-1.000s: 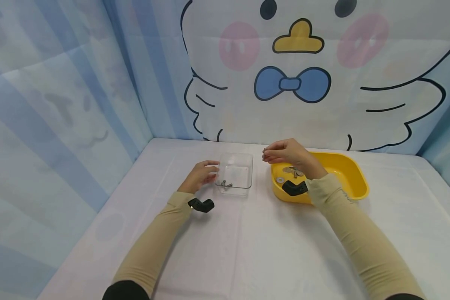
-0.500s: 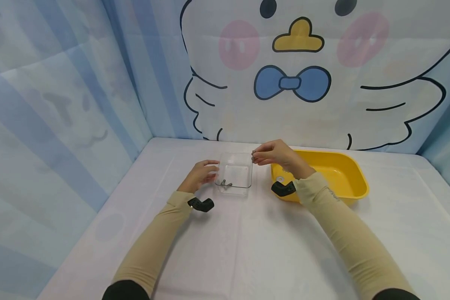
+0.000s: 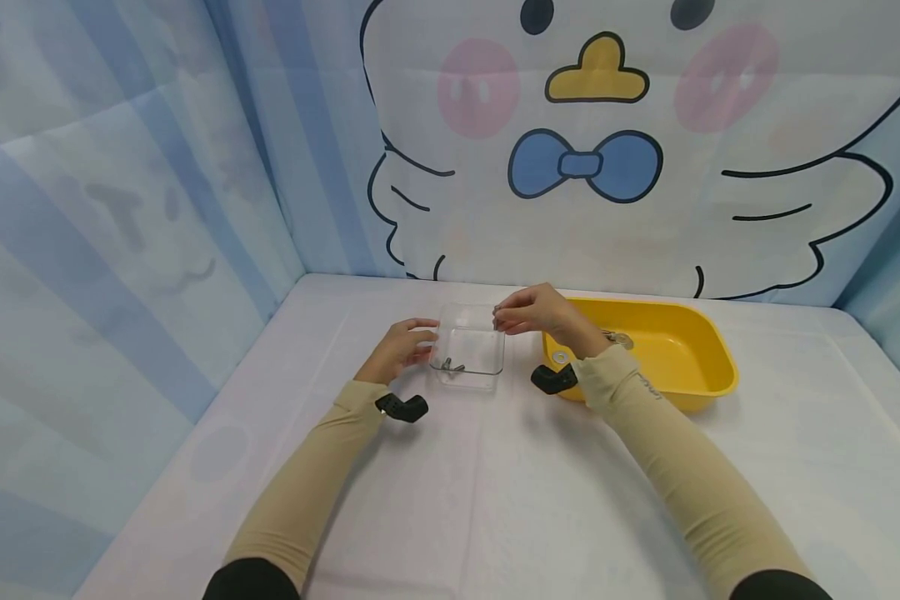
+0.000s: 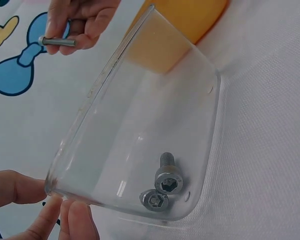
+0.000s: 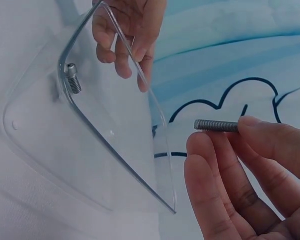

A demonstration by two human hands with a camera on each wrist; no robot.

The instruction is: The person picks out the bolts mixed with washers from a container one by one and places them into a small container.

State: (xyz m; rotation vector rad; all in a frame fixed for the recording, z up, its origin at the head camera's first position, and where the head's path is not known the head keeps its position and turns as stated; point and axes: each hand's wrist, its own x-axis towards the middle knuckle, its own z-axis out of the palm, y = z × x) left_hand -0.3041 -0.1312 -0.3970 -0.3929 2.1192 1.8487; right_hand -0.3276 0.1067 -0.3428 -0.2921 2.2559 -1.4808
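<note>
A clear plastic box (image 3: 474, 342) stands on the table with two socket-head bolts (image 4: 165, 180) inside, near its front left corner. My left hand (image 3: 399, 350) rests its fingertips against the box's left rim. Between thumb and fingers of my right hand (image 3: 538, 315) is a threaded metal bolt (image 5: 215, 125). In the left wrist view this bolt (image 4: 59, 42) lies crosswise in the fingertips, its round head to the left. The right hand hovers by the box's right rim, above the tabletop.
To the right stands a yellow basin (image 3: 690, 358), partly behind the right wrist. Washers (image 3: 560, 357) and other small metal parts lie in it. A printed cloth (image 3: 330, 150) hangs behind the white table (image 3: 525, 500).
My right hand has moved left from over the basin to the box's right rim, still pinching the bolt. The left hand and the box have stayed in place.
</note>
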